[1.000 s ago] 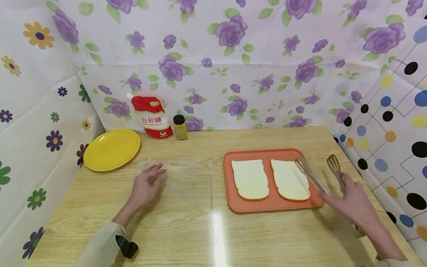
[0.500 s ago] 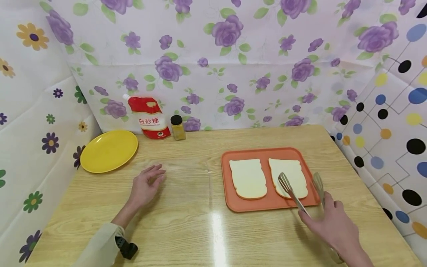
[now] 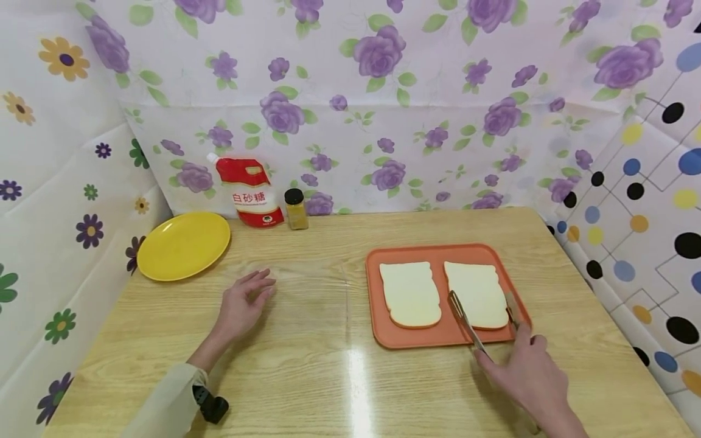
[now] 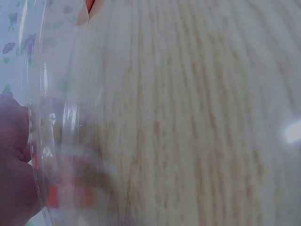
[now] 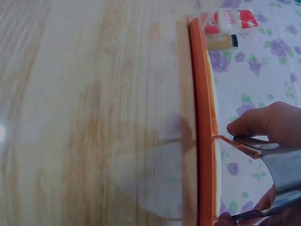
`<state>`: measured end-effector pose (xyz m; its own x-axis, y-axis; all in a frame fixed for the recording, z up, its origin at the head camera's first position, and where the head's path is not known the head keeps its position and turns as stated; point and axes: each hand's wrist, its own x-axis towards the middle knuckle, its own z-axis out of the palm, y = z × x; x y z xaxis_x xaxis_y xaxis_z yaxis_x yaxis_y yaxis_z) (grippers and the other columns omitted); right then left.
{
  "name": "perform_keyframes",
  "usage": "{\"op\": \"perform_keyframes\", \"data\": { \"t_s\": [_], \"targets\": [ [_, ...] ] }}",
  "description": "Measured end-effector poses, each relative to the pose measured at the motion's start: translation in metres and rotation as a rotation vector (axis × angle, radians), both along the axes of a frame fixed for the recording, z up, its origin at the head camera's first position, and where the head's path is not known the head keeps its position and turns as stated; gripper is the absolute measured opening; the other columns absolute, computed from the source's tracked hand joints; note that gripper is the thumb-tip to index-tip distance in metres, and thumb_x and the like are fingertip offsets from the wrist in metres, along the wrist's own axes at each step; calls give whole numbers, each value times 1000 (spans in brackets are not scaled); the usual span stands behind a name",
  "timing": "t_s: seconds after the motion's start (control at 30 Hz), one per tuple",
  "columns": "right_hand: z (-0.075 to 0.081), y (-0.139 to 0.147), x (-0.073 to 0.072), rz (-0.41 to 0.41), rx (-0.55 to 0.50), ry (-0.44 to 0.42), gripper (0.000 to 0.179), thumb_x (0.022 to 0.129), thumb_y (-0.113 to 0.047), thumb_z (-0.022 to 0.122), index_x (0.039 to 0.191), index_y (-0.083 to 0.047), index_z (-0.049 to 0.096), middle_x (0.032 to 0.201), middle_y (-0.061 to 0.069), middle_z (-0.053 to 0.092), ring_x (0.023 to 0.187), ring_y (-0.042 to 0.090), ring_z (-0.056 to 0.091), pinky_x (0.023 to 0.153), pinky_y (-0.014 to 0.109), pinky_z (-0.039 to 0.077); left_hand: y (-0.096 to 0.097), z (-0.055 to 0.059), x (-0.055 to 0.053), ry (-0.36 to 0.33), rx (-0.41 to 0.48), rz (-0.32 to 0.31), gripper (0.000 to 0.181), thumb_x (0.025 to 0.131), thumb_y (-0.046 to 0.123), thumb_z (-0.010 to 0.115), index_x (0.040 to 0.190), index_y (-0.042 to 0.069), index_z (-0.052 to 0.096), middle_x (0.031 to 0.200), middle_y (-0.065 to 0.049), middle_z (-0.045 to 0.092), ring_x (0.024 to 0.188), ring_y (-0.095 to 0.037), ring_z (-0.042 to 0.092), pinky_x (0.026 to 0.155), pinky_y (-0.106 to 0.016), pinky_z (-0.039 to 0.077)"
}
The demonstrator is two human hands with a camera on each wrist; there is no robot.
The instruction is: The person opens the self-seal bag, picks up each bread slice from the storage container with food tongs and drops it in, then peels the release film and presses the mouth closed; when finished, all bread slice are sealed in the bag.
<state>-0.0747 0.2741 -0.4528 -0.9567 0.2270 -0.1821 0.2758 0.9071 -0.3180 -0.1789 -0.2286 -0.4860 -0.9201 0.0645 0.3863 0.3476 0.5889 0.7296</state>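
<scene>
right grip (image 3: 528, 371) grasping metal tongs (image 3: 467, 322), their arms astride the right bread slice (image 3: 477, 295), slice flat on an orange tray (image 3: 402, 339), left grip (image 3: 243, 307) loosely relaxed, nearer a yellow plate (image 3: 183, 246)

Shiny metal in the right hand (image 3: 528, 372), those tongs (image 3: 474, 338)! Matt bread (image 3: 477, 293) between their tips, smooth plastic-looking tray (image 3: 408, 338) beneath, glossy wood-grain tabletop (image 3: 306, 377).

The left hand (image 3: 243, 305) is loosely bent; the right hand (image 3: 530, 372) grips, extended forward.
</scene>
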Motion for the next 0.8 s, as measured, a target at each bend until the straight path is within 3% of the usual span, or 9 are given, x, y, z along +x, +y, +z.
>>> {"op": "perform_keyframes", "data": {
  "t_s": [0.23, 0.47, 0.8],
  "targets": [
    [-3, 2, 0, 31, -39, -18, 112, 83, -75, 60, 140, 16, 27, 103, 37, 47, 60, 30, 53, 42, 41, 43, 2, 2, 0, -26, -8, 0, 17, 89, -6, 71, 106, -6, 74, 128, -23, 63, 127, -44, 51, 103, -61, 41],
    [-8, 2, 2, 70, -18, 45, 96, 88, -65, 62, 134, 16, 38, 98, 27, 53, 59, 25, 51, 42, 37, 41, 3, 3, 1, -60, -4, 1, 18, 91, -4, 70, 108, -6, 73, 131, -21, 62, 130, -42, 49, 104, -60, 40],
    [-7, 0, 2, 96, 2, 103, 83, 91, -55, 62, 132, 14, 42, 96, 20, 56, 57, 22, 49, 42, 36, 39, 2, 2, 0, -47, -5, 2, 17, 91, -4, 71, 107, -5, 74, 131, -21, 62, 130, -42, 50, 103, -61, 40]
  ]
}}
